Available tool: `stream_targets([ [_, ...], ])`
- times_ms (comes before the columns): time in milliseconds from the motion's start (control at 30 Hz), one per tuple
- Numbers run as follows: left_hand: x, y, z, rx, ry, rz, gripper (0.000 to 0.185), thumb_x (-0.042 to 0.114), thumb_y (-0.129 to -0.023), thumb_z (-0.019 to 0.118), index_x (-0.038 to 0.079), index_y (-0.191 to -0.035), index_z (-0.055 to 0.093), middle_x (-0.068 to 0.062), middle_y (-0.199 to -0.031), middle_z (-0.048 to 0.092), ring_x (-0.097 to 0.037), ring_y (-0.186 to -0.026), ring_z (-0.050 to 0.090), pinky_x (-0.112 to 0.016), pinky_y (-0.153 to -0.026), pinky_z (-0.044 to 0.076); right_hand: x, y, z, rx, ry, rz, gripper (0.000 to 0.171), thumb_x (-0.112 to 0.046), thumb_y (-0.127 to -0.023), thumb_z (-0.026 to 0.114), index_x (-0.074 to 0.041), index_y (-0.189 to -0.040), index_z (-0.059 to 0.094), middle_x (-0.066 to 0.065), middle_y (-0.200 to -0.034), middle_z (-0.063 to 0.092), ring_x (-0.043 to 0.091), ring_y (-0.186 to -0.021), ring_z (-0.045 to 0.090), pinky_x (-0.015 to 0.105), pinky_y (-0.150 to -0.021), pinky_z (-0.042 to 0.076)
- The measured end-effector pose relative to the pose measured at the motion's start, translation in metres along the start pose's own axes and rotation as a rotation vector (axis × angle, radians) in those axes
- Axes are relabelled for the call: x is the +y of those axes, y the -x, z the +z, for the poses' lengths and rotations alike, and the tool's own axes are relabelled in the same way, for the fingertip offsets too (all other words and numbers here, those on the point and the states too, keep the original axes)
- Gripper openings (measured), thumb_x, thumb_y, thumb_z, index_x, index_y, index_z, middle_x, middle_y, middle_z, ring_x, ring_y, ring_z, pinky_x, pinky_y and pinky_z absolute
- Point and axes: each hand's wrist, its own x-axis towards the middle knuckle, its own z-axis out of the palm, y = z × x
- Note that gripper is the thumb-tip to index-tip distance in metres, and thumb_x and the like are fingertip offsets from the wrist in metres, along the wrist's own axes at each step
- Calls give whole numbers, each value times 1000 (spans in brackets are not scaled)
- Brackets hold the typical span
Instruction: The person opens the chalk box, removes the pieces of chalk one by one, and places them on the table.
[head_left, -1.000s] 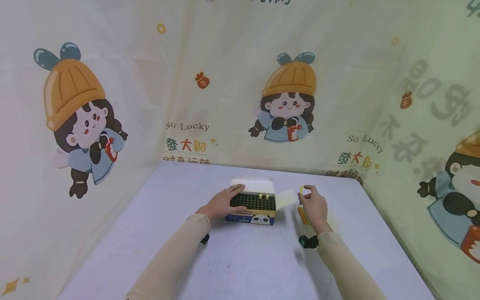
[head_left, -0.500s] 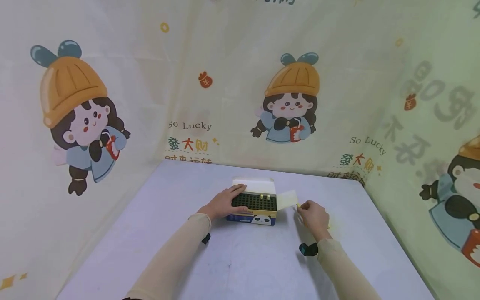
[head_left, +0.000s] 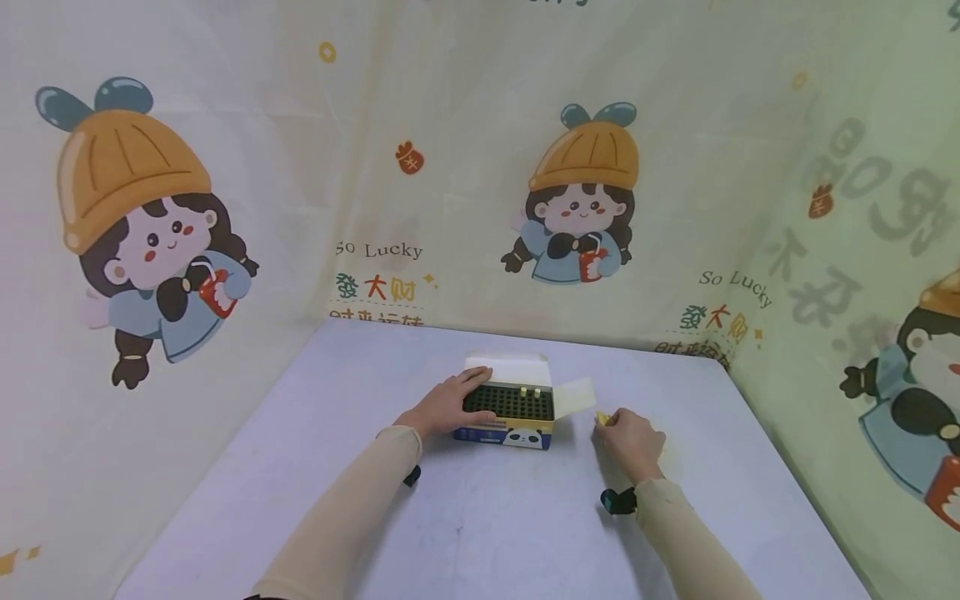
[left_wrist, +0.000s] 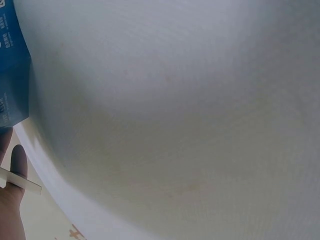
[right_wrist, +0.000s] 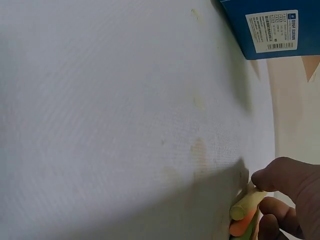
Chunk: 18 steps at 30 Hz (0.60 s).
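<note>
An open chalk box [head_left: 498, 436], blue and yellow with a panda face, stands on the table with a black grid of holes in it. Two pale chalk sticks [head_left: 530, 392] stand upright in the grid. My left hand [head_left: 447, 404] rests over the box's left end, thumb along the front edge and fingers extended across the back. To the right of the box, my right hand [head_left: 632, 440] pinches a yellow chalk stick [right_wrist: 245, 206] low over the table. An orange chalk stick [right_wrist: 242, 226] and a green one [right_wrist: 243, 234] lie right under it, partly hidden by the fingers.
The box's white lid [head_left: 506, 367] is folded back, and a white side flap [head_left: 574, 397] sticks out toward my right hand. A white table [head_left: 480, 517] bears everything. Behind and beside it hangs a cloth [head_left: 465, 100] printed with cartoon figures.
My right hand has come down toward the table, and the yellow chalk stick, earlier upright in its fingers, now lies low beside the other sticks. My left hand keeps its place on the box.
</note>
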Motion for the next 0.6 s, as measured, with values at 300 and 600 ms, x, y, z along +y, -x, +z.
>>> stream_targets([
  [300, 1, 0, -2, -8, 15, 2, 94, 76, -91, 58, 32, -166, 22, 4, -173, 21, -36, -155, 31, -60, -120, 32, -5, -1, -10, 37, -39, -32, 30, -33, -94, 72, -4, -91, 65, 10, -81, 68, 30, -79, 60, 65, -92, 35],
  [600, 3, 3, -4, -6, 15, 7, 94, 74, -92, 59, 30, -167, 22, 3, -173, 22, -36, -154, 32, -60, -120, 33, -39, -4, -39, 221, -109, -137, 26, -32, -97, 69, -6, -93, 68, 13, -87, 73, 35, -85, 65, 69, -95, 32],
])
